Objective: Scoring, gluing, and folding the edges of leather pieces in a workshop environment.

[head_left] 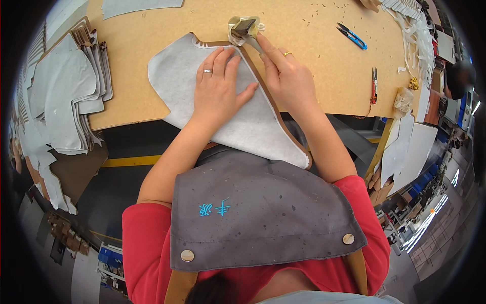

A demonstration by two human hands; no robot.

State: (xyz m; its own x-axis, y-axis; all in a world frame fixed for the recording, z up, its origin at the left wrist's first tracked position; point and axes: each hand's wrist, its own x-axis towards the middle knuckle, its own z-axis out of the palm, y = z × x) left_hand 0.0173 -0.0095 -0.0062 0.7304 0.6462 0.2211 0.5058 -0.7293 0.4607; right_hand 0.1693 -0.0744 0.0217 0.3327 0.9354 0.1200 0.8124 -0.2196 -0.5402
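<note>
Panel, pale-backed and brown-edged, lies toward 12 o'clock on the surface. Left hand, part-spread, rests on it, gripping nothing; right hand is closed around a hammer-like tool. Advisably, keep the panel flat, left hand clear of the tool's head. Apron bears blue embroidered characters.

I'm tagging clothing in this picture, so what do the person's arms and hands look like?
Short, red fabric sleeves leave the forearms bare. The left hand, ungloved, wears a silver-coloured metal ring; the right hand, also ungloved, wears a gold-coloured metal ring.
</note>
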